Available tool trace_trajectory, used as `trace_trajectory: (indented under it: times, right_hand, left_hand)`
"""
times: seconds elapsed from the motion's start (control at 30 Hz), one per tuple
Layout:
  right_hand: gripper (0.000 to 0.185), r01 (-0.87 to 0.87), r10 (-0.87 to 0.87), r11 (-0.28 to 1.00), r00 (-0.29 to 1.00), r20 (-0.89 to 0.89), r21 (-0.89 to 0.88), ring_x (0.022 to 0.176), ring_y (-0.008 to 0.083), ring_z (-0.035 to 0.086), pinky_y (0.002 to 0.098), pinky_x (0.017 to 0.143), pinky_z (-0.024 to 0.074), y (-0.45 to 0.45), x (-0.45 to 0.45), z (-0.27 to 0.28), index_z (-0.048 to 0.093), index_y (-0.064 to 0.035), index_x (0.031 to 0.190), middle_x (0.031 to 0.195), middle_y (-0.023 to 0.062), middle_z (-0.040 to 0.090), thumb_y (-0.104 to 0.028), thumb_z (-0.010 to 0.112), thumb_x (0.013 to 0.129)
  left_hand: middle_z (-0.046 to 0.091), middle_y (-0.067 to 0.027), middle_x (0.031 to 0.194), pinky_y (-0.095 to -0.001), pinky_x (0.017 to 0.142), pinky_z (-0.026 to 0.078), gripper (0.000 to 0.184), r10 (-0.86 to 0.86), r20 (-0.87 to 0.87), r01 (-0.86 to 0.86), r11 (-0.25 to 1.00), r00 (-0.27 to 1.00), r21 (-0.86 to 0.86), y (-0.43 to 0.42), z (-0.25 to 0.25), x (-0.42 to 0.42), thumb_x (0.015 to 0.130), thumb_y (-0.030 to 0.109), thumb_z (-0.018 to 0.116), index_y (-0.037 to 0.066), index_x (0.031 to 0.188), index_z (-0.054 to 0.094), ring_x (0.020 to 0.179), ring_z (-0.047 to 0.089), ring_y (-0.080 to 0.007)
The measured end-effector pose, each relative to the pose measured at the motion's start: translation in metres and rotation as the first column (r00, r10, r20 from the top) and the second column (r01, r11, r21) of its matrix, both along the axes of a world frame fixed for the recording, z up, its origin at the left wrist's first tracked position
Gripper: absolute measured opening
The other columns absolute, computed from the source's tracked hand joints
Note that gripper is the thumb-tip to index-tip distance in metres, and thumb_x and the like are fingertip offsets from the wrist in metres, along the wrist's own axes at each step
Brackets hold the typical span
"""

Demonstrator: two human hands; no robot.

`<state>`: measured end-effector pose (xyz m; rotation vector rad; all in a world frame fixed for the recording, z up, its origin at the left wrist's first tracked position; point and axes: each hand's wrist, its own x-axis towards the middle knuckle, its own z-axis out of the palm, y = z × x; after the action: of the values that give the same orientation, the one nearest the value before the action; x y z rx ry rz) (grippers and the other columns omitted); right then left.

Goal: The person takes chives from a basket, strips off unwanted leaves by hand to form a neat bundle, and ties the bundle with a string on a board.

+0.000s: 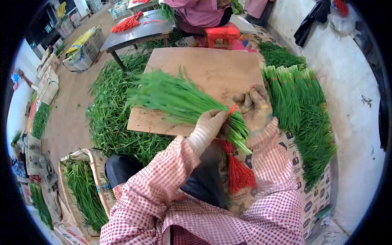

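Observation:
A bundle of long green stalks point(183, 96) lies slantwise over the wooden board point(204, 65), leafy ends to the left, pale cut ends at lower right. My left hand point(212, 124), in a dirty glove, is closed round the bundle near its cut ends. A red tie point(232, 109) shows beside my left thumb. Just right of it, my right hand point(255, 106), also gloved, has its fingers bent together, with a bit of red at the fingertips. Below the cut ends hangs a bunch of red ties point(239, 171).
Tied green bundles point(288, 98) lie at the right by the wall. Loose leaves point(118, 106) cover the floor left of the board. A sack of greens point(83, 192) stands lower left. Ahead are a metal table point(139, 32) and a person point(200, 16) on a red stool point(222, 32).

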<state>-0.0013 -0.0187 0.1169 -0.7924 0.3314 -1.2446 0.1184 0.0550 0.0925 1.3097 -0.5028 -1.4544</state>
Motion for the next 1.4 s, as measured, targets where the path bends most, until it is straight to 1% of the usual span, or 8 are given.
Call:
trace_trajectory:
  times: [0.13, 0.27, 0.33, 0.5, 0.73, 0.97, 1.17, 1.4]
  right_hand:
    - [0.015, 0.188, -0.109, 0.937, 0.958, -0.264, 0.295, 0.065, 0.0219, 0.057, 0.0395, 0.076, 0.0561, -0.046, -0.003, -0.062, 0.052, -0.0039, 0.102, 0.069, 0.0058, 0.051, -0.010, 0.056, 0.088]
    - [0.025, -0.079, 0.168, 0.928, 0.961, -0.219, 0.365, 0.090, 0.0243, 0.060, 0.0378, 0.081, 0.0547, -0.057, -0.012, -0.030, 0.049, -0.0025, 0.110, 0.092, 0.0144, 0.059, -0.012, 0.058, 0.088]
    - [0.039, -0.415, 0.164, 0.909, 0.456, -0.875, -0.046, 0.099, 0.0239, 0.060, 0.0349, 0.086, 0.0514, -0.063, -0.019, -0.010, 0.049, -0.0027, 0.116, 0.106, 0.0159, 0.061, -0.024, 0.063, 0.086]
    - [0.094, -0.667, -0.134, 0.729, -0.360, -0.923, 0.155, 0.119, 0.0335, 0.049, 0.0397, 0.101, 0.0376, -0.068, 0.018, -0.007, 0.044, -0.0026, 0.131, 0.126, 0.0212, 0.053, -0.064, 0.070, 0.064]
    - [0.094, -0.637, 0.008, 0.672, -0.505, -0.863, 0.379, 0.112, 0.0298, 0.054, 0.0405, 0.096, 0.0404, -0.062, 0.028, 0.009, 0.052, -0.0037, 0.126, 0.122, 0.0181, 0.057, -0.072, 0.065, 0.063]
    - [0.075, -0.562, 0.302, 0.747, -0.191, -0.934, 0.356, 0.100, 0.0261, 0.062, 0.0384, 0.090, 0.0457, -0.039, 0.014, -0.046, 0.061, -0.0099, 0.118, 0.105, 0.0149, 0.066, -0.066, 0.067, 0.068]
    - [0.079, -0.768, 0.201, 0.640, 0.202, -0.959, -0.027, 0.104, 0.0219, 0.058, 0.0358, 0.091, 0.0450, -0.027, 0.004, -0.059, 0.052, -0.0039, 0.124, 0.111, 0.0119, 0.062, -0.053, 0.077, 0.067]
    - [0.088, -0.467, 0.184, 0.875, 0.564, -0.805, -0.127, 0.111, 0.0261, 0.055, 0.0399, 0.095, 0.0434, 0.022, -0.005, -0.036, 0.037, 0.0015, 0.129, 0.120, 0.0160, 0.056, -0.030, 0.085, 0.063]
  left_hand:
    - [0.060, -0.0071, 0.069, -0.0295, 0.047, 0.047, 0.032, -0.071, -0.210, 0.044, 0.990, 0.975, -0.132, -0.024, -0.019, 0.016, 0.088, 0.015, 0.055, 0.005, 0.118, 0.053, 0.055, 0.057, -0.0180]
    - [0.060, -0.0068, 0.072, -0.0302, 0.054, 0.049, 0.031, -0.081, -0.263, 0.027, 0.979, 0.961, -0.203, -0.023, -0.015, 0.033, 0.089, 0.015, 0.054, 0.005, 0.117, 0.054, 0.062, 0.059, -0.0179]
    - [0.060, -0.0060, 0.075, -0.0293, 0.057, 0.048, 0.029, 0.025, -0.146, -0.050, 0.984, 0.989, -0.171, -0.012, -0.022, 0.040, 0.088, 0.017, 0.055, 0.004, 0.114, 0.056, 0.066, 0.059, -0.0167]
    - [0.062, -0.0076, 0.097, -0.0302, 0.078, 0.047, 0.035, -0.108, -0.205, 0.122, 0.991, 0.973, 0.053, 0.043, -0.036, 0.002, 0.086, 0.020, 0.061, 0.000, 0.114, 0.057, 0.088, 0.058, -0.0183]
    - [0.054, -0.0148, 0.117, -0.0354, 0.090, 0.048, 0.072, 0.001, -0.422, -0.040, 0.996, 0.907, -0.085, 0.041, -0.045, -0.049, 0.078, 0.028, 0.075, -0.003, 0.130, 0.036, 0.104, 0.056, -0.0232]
    - [0.054, -0.0203, 0.117, -0.0348, 0.087, 0.049, 0.107, 0.115, 0.204, -0.145, 0.979, 0.972, 0.141, 0.055, -0.059, -0.058, 0.060, 0.031, 0.084, -0.005, 0.134, 0.016, 0.102, 0.058, -0.0285]
    - [0.049, -0.0155, 0.121, -0.0406, 0.093, 0.047, 0.091, 0.115, -0.059, -0.115, 0.993, 0.992, 0.002, 0.062, -0.075, -0.050, 0.066, 0.009, 0.078, 0.002, 0.135, 0.018, 0.109, 0.053, -0.0284]
    - [0.046, -0.0144, 0.124, -0.0388, 0.097, 0.043, 0.092, 0.082, -0.013, -0.083, 0.987, 0.997, -0.139, 0.085, -0.032, -0.032, 0.068, 0.014, 0.079, 0.002, 0.136, 0.018, 0.115, 0.048, -0.0266]
